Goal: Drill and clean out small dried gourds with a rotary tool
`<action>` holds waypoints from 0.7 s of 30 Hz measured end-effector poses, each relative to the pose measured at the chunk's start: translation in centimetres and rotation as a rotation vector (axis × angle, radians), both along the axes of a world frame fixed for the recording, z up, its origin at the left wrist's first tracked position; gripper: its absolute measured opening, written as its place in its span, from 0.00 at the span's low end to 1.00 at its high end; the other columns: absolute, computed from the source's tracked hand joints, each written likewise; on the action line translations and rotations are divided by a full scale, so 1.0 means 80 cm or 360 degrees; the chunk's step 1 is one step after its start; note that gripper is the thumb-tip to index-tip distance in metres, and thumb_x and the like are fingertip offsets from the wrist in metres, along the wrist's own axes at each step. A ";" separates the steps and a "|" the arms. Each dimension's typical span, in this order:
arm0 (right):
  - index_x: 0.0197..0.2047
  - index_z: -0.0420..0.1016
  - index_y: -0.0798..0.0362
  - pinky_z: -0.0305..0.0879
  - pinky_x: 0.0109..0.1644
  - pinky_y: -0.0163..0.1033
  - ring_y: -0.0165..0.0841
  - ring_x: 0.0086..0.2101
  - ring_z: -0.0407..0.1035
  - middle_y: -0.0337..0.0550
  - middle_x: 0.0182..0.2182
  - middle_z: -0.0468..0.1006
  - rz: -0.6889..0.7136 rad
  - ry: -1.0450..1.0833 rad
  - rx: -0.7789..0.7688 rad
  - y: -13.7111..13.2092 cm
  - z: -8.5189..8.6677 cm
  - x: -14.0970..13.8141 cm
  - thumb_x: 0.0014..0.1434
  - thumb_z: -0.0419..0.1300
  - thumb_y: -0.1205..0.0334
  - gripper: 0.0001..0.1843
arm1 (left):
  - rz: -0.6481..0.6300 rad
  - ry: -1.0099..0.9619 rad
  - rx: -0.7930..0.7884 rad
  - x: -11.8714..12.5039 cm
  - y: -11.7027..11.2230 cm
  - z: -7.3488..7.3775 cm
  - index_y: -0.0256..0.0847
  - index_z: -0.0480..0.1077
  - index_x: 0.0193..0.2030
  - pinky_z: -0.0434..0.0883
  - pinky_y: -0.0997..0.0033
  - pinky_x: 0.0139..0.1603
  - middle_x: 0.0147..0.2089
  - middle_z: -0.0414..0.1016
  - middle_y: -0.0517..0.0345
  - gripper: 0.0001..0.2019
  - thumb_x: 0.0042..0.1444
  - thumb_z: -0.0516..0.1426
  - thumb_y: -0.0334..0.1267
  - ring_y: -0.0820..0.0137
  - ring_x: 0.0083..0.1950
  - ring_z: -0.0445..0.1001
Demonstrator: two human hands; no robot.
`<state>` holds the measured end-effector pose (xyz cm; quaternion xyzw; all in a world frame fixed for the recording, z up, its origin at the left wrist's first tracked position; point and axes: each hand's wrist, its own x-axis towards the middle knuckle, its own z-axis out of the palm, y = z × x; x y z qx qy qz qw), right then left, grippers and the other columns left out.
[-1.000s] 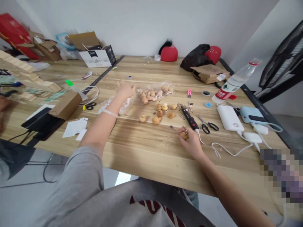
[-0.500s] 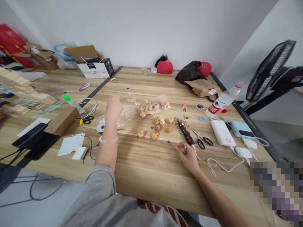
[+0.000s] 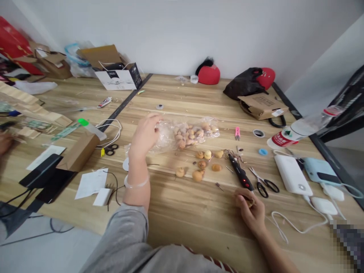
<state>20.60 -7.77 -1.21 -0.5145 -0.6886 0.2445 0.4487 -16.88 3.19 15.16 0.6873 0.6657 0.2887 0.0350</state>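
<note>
My left hand [image 3: 145, 133] reaches across the wooden table [image 3: 182, 212] and its fingers close on the left end of a clear plastic bag [image 3: 187, 133] filled with small tan gourds. Several loose gourds [image 3: 202, 163] lie just in front of the bag. My right hand [image 3: 250, 211] rests on the table nearer to me, curled round one small brown gourd. A black pen-shaped electric tool [image 3: 241, 175] with a white cable lies just beyond that hand.
Black-handled scissors [image 3: 264, 185], a white power bank [image 3: 291, 175], a blue device [image 3: 320, 171] and a tipped water bottle [image 3: 301, 130] lie to the right. Cardboard boxes [image 3: 117, 72], papers, cables and a black tablet [image 3: 41, 175] crowd the left. Red and black bags sit at the far wall.
My left hand moved right and took hold of the bag's end. My right hand stayed closed on the gourd and drew slightly nearer me. The camera view shifted.
</note>
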 end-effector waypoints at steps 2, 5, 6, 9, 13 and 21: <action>0.32 0.74 0.51 0.69 0.31 0.39 0.37 0.28 0.74 0.45 0.27 0.78 -0.0009 0.0013 0.0034 0.000 -0.002 0.004 0.64 0.55 0.55 0.12 | -0.0031 0.0012 -0.0033 -0.003 0.000 0.000 0.40 0.76 0.48 0.71 0.63 0.60 0.56 0.76 0.53 0.23 0.49 0.49 0.22 0.65 0.52 0.75; 0.32 0.75 0.51 0.70 0.32 0.41 0.39 0.29 0.75 0.47 0.28 0.79 -0.0019 0.0002 0.0036 0.000 -0.005 0.011 0.66 0.52 0.49 0.19 | -0.0004 -0.0018 -0.0028 -0.004 -0.001 0.000 0.39 0.77 0.46 0.72 0.62 0.59 0.52 0.79 0.52 0.18 0.53 0.51 0.26 0.64 0.52 0.76; 0.32 0.75 0.51 0.70 0.32 0.42 0.40 0.29 0.75 0.47 0.28 0.79 -0.0026 -0.0002 0.0021 0.000 -0.006 0.012 0.66 0.50 0.47 0.21 | 0.0022 -0.0035 -0.0027 -0.003 0.000 0.001 0.40 0.78 0.44 0.72 0.62 0.58 0.50 0.80 0.52 0.15 0.54 0.53 0.29 0.63 0.51 0.77; 0.33 0.75 0.51 0.69 0.32 0.44 0.41 0.30 0.75 0.48 0.28 0.78 -0.0030 0.0012 -0.0013 -0.002 -0.008 0.015 0.66 0.48 0.43 0.24 | 0.0150 -0.0069 -0.0054 0.001 0.001 0.002 0.42 0.78 0.37 0.73 0.61 0.55 0.43 0.82 0.53 0.08 0.55 0.57 0.38 0.62 0.46 0.78; 0.31 0.75 0.50 0.68 0.34 0.43 0.39 0.30 0.73 0.46 0.28 0.78 -0.0024 0.0057 -0.0097 -0.008 0.001 0.012 0.66 0.51 0.46 0.21 | 0.0352 -0.0033 -0.0230 0.005 0.001 0.007 0.41 0.79 0.38 0.72 0.58 0.54 0.39 0.81 0.52 0.09 0.51 0.61 0.39 0.60 0.42 0.78; 0.23 0.68 0.53 0.64 0.29 0.35 0.29 0.24 0.64 0.40 0.22 0.71 -0.0320 0.0977 -0.1015 0.123 0.085 -0.029 0.59 0.61 0.56 0.16 | 0.0442 0.0064 -0.0500 0.002 -0.005 0.017 0.40 0.79 0.44 0.72 0.53 0.51 0.40 0.79 0.49 0.14 0.50 0.59 0.36 0.54 0.44 0.77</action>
